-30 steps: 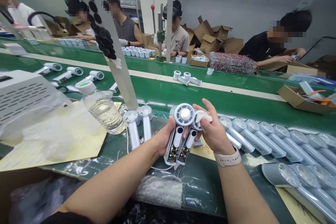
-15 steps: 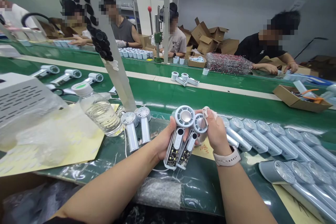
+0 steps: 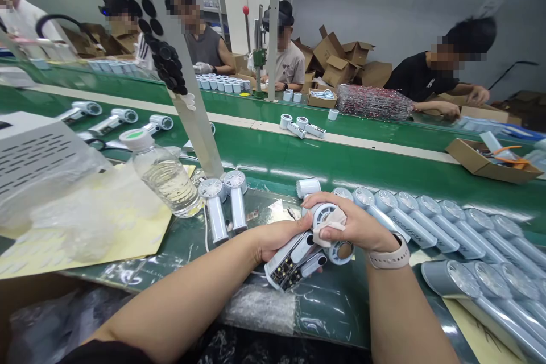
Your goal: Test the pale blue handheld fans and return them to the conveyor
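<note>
My left hand is wrapped round the handles of two small white handheld fans, whose open backs show circuit boards. My right hand, with a watch on the wrist, lies over their round heads and pinches a small piece of cloth against one head. Both hands sit low over the dark plastic-covered bench. A row of several finished pale-blue fans lies just right of my hands. Two more white fans lie to the left.
A water bottle leans on yellow paper at left beside a white vented box. A slanted post carries black round stickers. Green conveyor belts run across, with people working behind. A cardboard box sits at right.
The two fans were held upright with heads raised; now they are tilted down toward the bench and my right hand has closed over their heads with the cloth.
</note>
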A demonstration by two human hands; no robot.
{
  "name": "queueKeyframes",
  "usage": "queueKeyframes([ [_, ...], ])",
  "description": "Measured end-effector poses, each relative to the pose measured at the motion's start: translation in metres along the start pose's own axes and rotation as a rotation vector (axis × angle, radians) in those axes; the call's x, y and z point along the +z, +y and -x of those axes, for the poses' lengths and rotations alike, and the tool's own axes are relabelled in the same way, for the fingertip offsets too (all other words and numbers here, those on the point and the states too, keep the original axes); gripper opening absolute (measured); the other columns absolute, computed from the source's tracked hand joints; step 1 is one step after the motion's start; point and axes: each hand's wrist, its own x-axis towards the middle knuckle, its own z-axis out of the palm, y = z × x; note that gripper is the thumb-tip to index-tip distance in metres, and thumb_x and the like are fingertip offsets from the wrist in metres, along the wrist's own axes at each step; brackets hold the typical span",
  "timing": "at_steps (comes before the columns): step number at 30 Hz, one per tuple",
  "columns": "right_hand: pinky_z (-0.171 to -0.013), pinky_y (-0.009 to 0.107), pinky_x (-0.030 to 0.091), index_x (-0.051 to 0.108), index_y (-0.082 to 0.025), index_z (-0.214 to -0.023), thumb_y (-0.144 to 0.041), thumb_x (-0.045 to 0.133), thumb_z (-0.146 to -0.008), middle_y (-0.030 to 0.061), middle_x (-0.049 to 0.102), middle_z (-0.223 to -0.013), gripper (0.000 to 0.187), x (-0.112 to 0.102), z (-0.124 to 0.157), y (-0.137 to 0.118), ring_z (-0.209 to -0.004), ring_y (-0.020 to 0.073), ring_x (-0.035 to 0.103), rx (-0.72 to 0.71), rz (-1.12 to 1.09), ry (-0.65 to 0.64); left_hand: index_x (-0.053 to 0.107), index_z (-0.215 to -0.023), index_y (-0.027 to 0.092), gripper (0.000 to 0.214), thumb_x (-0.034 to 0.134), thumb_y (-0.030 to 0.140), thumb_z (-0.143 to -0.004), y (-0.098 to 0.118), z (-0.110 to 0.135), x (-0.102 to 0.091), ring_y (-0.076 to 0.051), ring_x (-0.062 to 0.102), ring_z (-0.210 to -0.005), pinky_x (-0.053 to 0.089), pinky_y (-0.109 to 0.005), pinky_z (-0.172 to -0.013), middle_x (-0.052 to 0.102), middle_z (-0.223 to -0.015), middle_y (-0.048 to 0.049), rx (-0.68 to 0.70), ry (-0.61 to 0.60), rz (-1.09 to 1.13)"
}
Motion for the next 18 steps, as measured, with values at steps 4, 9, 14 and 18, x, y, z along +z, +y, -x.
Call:
queueKeyframes([
  [4, -0.078, 0.038, 0.056, 0.078, -0.025, -0.1, -0.06, 0.076, -0.075, 0.0073, 0.076, -0.104, 0.043, 0.01, -0.006, -0.001, -0.094, 0.0274, 0.069, -0.032, 0.001, 0.119, 0.073, -0.104, 0.014, 0.066, 0.058, 0.075, -0.082, 0.004, -0.001, -0.004, -0.023, 0.073, -0.068, 0.057, -0.034, -0.067, 0.076, -0.081, -0.0098, 0.02, 0.047, 0.013],
  [9, -0.063, 0.034, 0.053, 0.078, -0.019, -0.091, -0.07, 0.064, -0.082, 0.0054, 0.075, -0.076, 0.053, 0.017, -0.012, 0.003, -0.068, 0.0228, 0.068, 0.109, -0.086, 0.343, 0.073, -0.102, 0.015, 0.072, 0.052, 0.08, -0.08, 0.004, -0.004, -0.01, -0.024, 0.074, -0.074, 0.057, -0.035, -0.067, 0.076, -0.087, -0.011, 0.038, 0.002, 0.019],
  [14, -0.056, 0.033, 0.053, 0.067, -0.021, -0.076, -0.058, 0.075, -0.075, 0.0038, 0.071, -0.066, 0.038, 0.014, -0.023, 0.016, -0.058, 0.02, 0.065, 0.151, -0.428, 0.885, 0.067, -0.065, 0.015, 0.068, 0.064, 0.083, -0.067, 0.025, 0.009, 0.008, -0.025, 0.073, -0.078, 0.057, -0.033, -0.072, 0.073, -0.076, -0.0114, 0.275, -0.06, -0.039],
  [18, -0.055, 0.034, 0.054, 0.066, -0.022, -0.085, -0.071, 0.055, -0.085, 0.0013, 0.063, -0.061, 0.05, 0.04, -0.036, 0.023, -0.056, 0.0202, 0.063, 0.07, -0.624, 0.669, 0.057, -0.056, 0.019, 0.074, 0.063, 0.092, -0.055, 0.047, 0.027, 0.026, -0.033, 0.072, -0.092, 0.058, -0.038, -0.072, 0.072, -0.083, -0.0142, 0.534, -0.055, 0.021],
])
